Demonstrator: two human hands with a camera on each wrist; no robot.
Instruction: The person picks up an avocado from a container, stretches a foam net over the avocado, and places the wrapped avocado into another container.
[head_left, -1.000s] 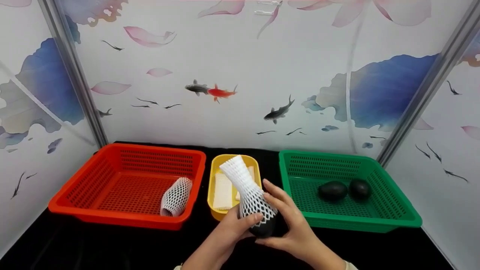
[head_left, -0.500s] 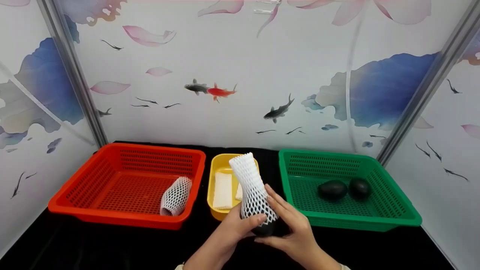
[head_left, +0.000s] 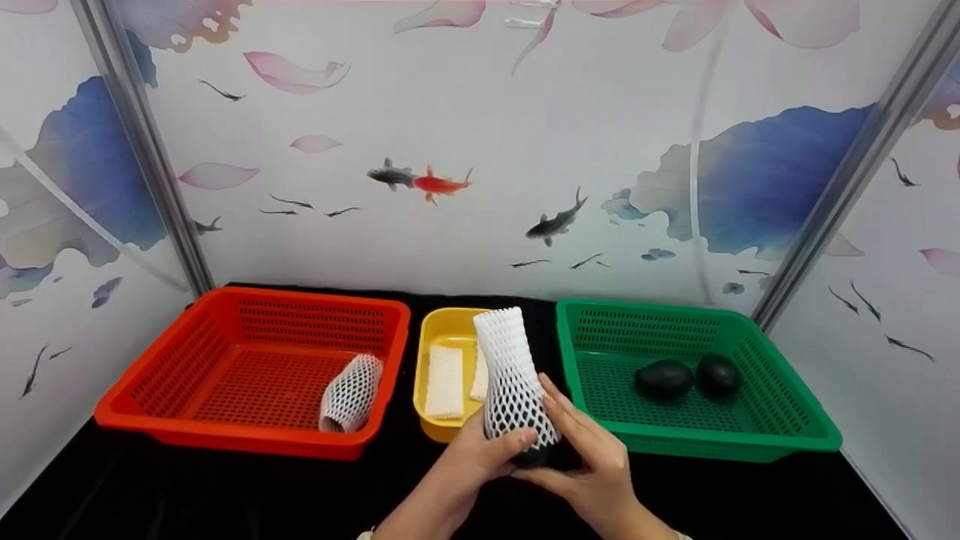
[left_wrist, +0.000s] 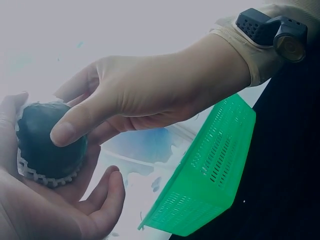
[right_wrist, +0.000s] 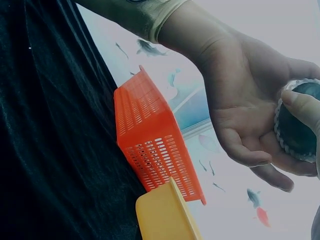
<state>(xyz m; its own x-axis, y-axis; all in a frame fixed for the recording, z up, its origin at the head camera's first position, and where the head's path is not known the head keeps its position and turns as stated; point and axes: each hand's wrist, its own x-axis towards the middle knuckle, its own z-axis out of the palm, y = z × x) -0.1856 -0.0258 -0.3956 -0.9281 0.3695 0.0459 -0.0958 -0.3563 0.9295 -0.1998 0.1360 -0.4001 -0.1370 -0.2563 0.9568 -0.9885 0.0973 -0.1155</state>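
Observation:
A dark avocado (left_wrist: 47,142) sits mostly inside a white foam net sleeve (head_left: 514,375), its bare lower end showing toward me. The sleeve's narrower end rises past the fruit above the yellow tray. My left hand (head_left: 476,454) grips the covered avocado from the left, thumb across the net. From the other side, my right hand (head_left: 592,461) holds it between the fingers on the net and a thumb against the bare end. In the left wrist view, that right thumb presses on the dark skin, and the sleeve's scalloped edge rings the fruit.
A red basket (head_left: 255,442) at left contains one netted piece (head_left: 352,394). The yellow tray (head_left: 426,360) in the middle holds flat foam sleeves (head_left: 445,382). At right, a green basket (head_left: 720,442) contains two dark avocados (head_left: 665,379). Patterned panels stand behind; black cloth covers the table.
The sleeve's upper end has swung right and stands more upright. Less of the avocado's dark end shows below the net. Both hands have stayed on it, shifting slightly.

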